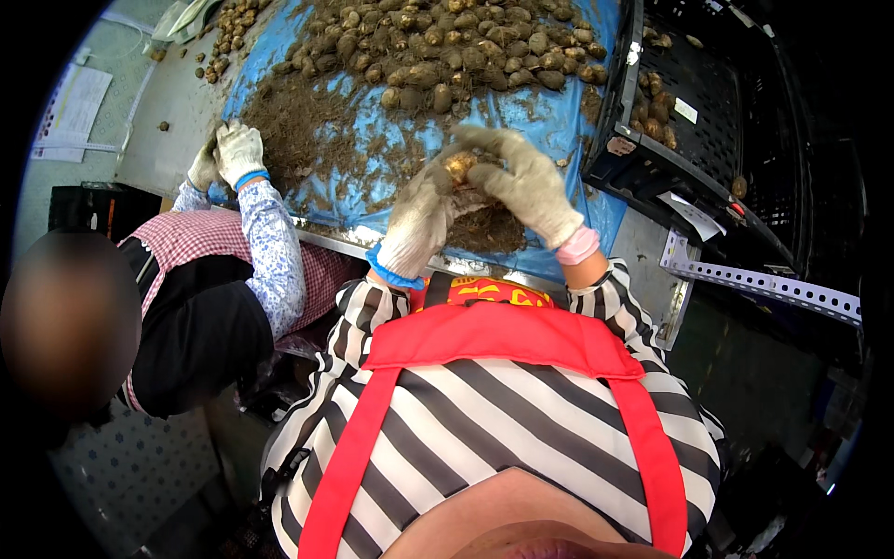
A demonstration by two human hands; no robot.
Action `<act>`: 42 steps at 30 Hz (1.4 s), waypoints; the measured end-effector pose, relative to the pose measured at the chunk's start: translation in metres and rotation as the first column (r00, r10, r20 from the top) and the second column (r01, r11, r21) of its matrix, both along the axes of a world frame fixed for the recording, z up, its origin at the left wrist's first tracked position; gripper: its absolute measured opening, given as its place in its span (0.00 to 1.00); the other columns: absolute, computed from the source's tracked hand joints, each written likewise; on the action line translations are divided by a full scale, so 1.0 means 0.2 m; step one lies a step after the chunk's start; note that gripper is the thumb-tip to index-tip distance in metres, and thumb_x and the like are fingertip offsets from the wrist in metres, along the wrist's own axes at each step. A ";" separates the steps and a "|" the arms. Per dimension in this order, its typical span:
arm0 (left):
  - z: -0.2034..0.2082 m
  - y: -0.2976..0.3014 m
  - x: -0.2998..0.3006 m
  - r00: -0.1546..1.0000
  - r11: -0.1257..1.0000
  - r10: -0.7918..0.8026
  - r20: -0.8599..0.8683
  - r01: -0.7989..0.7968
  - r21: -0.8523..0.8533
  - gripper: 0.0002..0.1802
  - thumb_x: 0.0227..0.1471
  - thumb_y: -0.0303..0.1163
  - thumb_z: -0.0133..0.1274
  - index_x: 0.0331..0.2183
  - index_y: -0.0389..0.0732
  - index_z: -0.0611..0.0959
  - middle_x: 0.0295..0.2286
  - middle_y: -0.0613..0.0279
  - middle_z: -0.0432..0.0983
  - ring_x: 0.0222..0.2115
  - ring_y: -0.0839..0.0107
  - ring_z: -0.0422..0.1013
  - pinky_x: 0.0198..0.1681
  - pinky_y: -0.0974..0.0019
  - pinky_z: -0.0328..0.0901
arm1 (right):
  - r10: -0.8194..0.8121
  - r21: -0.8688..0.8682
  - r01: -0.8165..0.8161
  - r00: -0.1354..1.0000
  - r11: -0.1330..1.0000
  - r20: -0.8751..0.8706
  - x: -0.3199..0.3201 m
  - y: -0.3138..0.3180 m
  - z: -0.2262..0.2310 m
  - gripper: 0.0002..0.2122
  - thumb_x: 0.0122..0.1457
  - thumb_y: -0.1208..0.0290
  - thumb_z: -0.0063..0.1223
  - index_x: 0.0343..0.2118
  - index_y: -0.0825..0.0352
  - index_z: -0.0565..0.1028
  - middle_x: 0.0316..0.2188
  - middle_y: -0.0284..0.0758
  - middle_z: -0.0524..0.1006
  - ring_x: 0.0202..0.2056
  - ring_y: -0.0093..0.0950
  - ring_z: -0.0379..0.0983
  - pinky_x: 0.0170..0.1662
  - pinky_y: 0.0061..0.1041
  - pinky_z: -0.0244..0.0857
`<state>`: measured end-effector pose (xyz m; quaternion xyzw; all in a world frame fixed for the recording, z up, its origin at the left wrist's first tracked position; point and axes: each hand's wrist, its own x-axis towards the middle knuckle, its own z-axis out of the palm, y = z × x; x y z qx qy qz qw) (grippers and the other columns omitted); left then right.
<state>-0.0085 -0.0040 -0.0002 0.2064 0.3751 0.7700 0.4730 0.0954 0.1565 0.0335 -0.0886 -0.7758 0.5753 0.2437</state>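
My left hand (419, 210), in a soiled white knit glove with a blue band at the wrist, is closed on a small taro corm (459, 167). The corm is brown and yellowish, and its lower part is hidden by the glove. My right hand (529, 186), gloved with a pink cuff, arches over it from the right. Its thumb is close beside the corm, while its fingers, spread apart from the thumb, are smeared by motion. Dark soil and root fibres (489, 233) lie beneath my hands on a blue plastic sheet (372, 210).
A large heap of hairy taro corms (447, 47) covers the far table. To the right, a black plastic crate (643, 154) holds some corms (655, 116). A perforated metal bar (764, 284) juts out below it. At left, a co-worker's gloved hands (228, 156) rest by the sheet's edge.
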 end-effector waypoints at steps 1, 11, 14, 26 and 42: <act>0.00 0.01 0.00 0.999 1.000 0.001 -0.036 -0.002 -0.013 0.51 0.57 0.57 0.59 0.65 0.29 0.59 0.56 0.47 0.70 0.52 0.55 0.75 0.58 0.48 0.70 | 0.022 0.041 -0.019 0.998 0.999 -0.064 -0.01 -0.02 -0.02 0.17 0.60 0.76 0.57 0.53 0.64 0.79 0.46 0.40 0.81 0.47 0.33 0.79 0.56 0.31 0.71; 0.05 0.02 0.00 0.991 0.997 -0.066 0.117 0.061 0.041 0.37 0.63 0.51 0.52 0.60 0.30 0.67 0.43 0.42 0.80 0.42 0.56 0.80 0.49 0.56 0.76 | -0.145 0.189 0.081 0.926 0.979 0.350 0.00 0.19 -0.12 0.09 0.63 0.69 0.53 0.39 0.65 0.83 0.39 0.38 0.83 0.43 0.36 0.80 0.45 0.32 0.73; 0.10 0.02 0.00 0.998 0.998 -0.023 0.051 0.026 -0.054 0.29 0.65 0.44 0.50 0.58 0.32 0.70 0.43 0.44 0.81 0.38 0.62 0.81 0.44 0.60 0.77 | -0.070 0.338 -0.043 0.947 0.940 0.313 0.03 0.07 -0.10 0.17 0.63 0.57 0.52 0.32 0.70 0.78 0.34 0.46 0.79 0.39 0.45 0.77 0.41 0.39 0.70; 0.04 -0.06 -0.05 0.952 0.969 -0.234 -0.198 0.212 -0.126 0.40 0.61 0.41 0.56 0.65 0.27 0.61 0.50 0.58 0.77 0.39 0.74 0.78 0.44 0.71 0.72 | -0.145 0.372 0.023 0.941 0.928 0.305 0.00 -0.02 -0.19 0.09 0.57 0.67 0.55 0.32 0.68 0.77 0.33 0.49 0.77 0.39 0.50 0.75 0.40 0.43 0.67; 0.51 -0.09 -1.22 0.694 0.710 0.635 -0.340 -0.698 -0.099 0.27 0.71 0.41 0.36 0.63 0.35 0.57 0.56 0.39 0.67 0.48 0.54 0.74 0.51 0.54 0.76 | 0.008 0.029 -0.026 0.875 0.999 0.483 0.24 0.09 -0.27 0.12 0.62 0.63 0.54 0.40 0.64 0.84 0.31 0.42 0.83 0.34 0.37 0.79 0.37 0.33 0.69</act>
